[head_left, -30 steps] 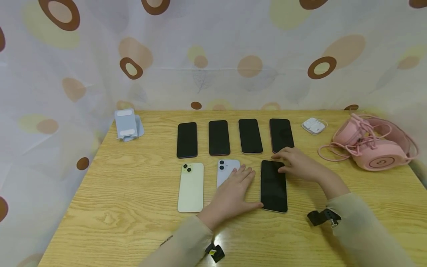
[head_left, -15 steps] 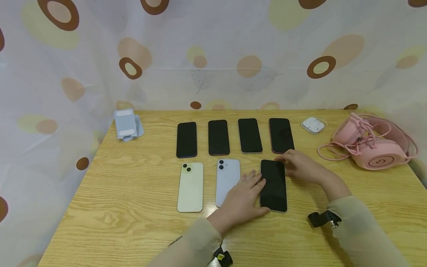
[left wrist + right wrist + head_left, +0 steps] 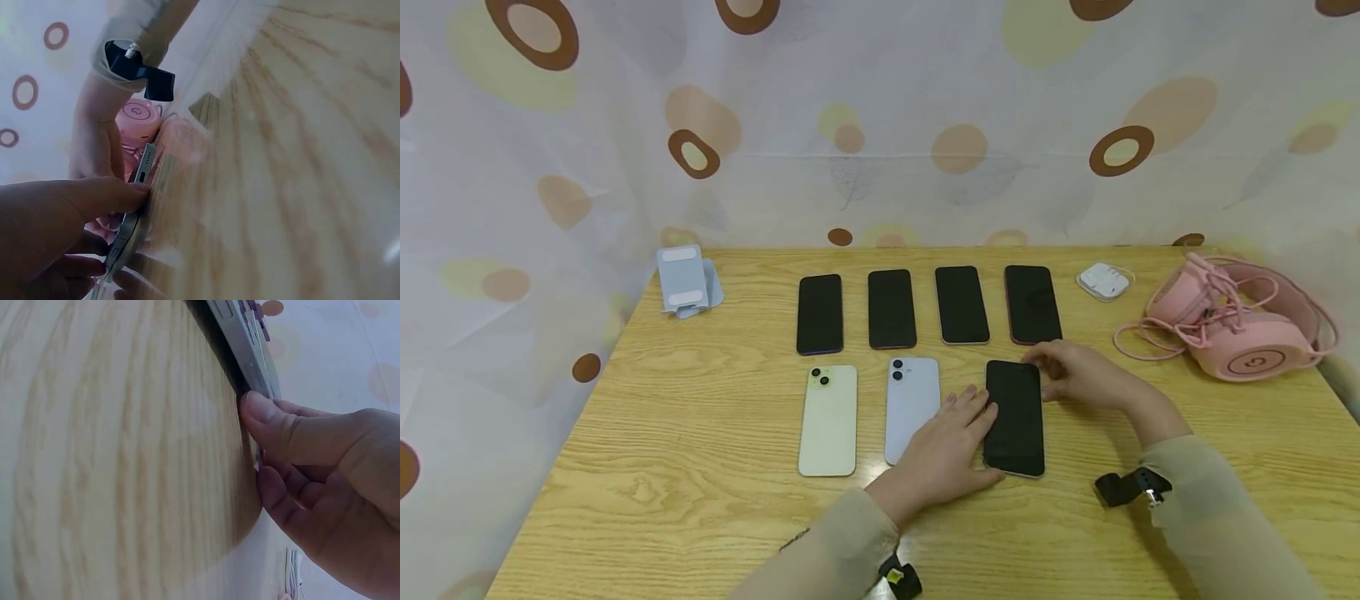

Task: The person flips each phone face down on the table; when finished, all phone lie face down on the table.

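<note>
Wood-grain table (image 3: 640,533); front-row black phone (image 3: 1017,427) lies just right of lower centre. Left hand (image 3: 942,454): fingers slightly apart against its left edge. Right hand (image 3: 1081,375): curled, pinching its upper-right corner. Probably light, stiff, slick, fragile-faced; best held by side edges.

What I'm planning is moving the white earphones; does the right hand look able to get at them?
Likely yes: bare table lies between the right hand and the white earphones, with the pink headphones farther right. It would need to leave the front black phone first.
</note>
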The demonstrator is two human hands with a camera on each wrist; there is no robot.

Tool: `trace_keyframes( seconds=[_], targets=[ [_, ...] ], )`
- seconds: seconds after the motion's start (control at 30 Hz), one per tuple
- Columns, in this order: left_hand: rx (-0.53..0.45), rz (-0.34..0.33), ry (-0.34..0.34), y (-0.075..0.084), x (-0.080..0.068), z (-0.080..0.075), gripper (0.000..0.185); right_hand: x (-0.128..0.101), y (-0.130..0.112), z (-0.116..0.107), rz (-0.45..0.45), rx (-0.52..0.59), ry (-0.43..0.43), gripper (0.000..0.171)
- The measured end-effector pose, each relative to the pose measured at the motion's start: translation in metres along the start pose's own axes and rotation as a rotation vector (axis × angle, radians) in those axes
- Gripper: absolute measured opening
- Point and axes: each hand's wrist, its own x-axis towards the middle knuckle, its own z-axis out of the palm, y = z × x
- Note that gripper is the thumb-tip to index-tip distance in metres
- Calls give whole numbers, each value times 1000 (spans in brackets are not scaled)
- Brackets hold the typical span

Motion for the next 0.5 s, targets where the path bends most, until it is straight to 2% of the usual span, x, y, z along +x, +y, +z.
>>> trace_keyframes(
  seconds=[0.2,0.5],
  targets=[
    [-10,9,-17,-2,-2,-2,81,-6,-1,-3,-9,94,39,43],
    [-71,7,-53,-9,-6,-6,81,-2,-16,-8,-48,127,114,38]
  ],
)
